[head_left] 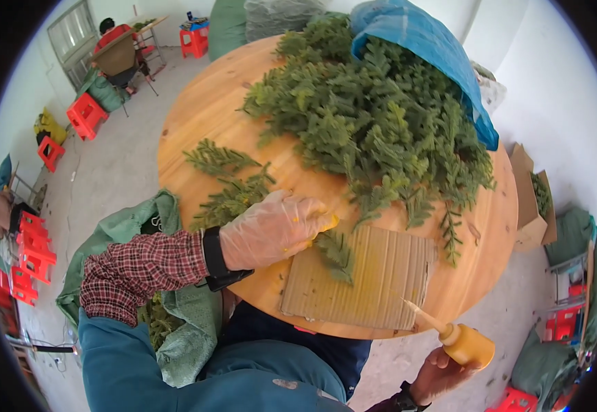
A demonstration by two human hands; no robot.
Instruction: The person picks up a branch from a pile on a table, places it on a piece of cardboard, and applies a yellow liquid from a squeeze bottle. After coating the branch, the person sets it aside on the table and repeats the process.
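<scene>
A green sprig (338,258) is pinched by the gloved left hand (271,230) over the cardboard (381,275); a yellow bottle (470,345) is grasped by the right hand (441,378) near the cardboard's near right corner.

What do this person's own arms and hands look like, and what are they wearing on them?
The left hand wears a thin, see-through glove with yellow smears at the fingertips. Above it come a broad black strap, a red-and-dark checked sleeve and a teal upper sleeve. The right hand appears ungloved, with a dark wristband; little of that arm shows.
</scene>
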